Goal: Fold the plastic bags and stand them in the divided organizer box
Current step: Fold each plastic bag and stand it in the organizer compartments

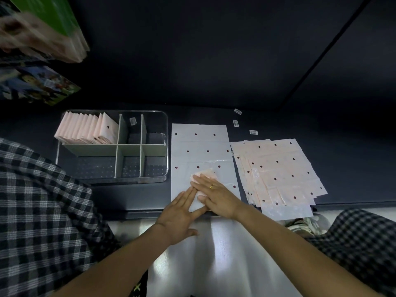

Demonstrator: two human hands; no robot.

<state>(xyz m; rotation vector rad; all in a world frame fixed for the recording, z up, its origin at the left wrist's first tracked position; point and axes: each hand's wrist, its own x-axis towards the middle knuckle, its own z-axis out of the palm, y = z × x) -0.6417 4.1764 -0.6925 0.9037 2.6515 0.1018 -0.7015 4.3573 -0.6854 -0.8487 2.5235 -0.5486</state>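
Hands: my left hand (179, 215) and right hand (216, 195) press flat, fingers straight, lower centre.
Bag: folded bag (202, 175) under them.

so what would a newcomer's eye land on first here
Probably both hands, left hand and right hand, pressing flat on a small pink folded bag at the table's near edge. Then the row of folded bags standing in the organizer box's back-left compartment, and the dotted flat bags on the right.

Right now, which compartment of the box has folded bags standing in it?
The far-left compartment of the box: a row of folded pink bags stands there. The other compartments hold no bags.
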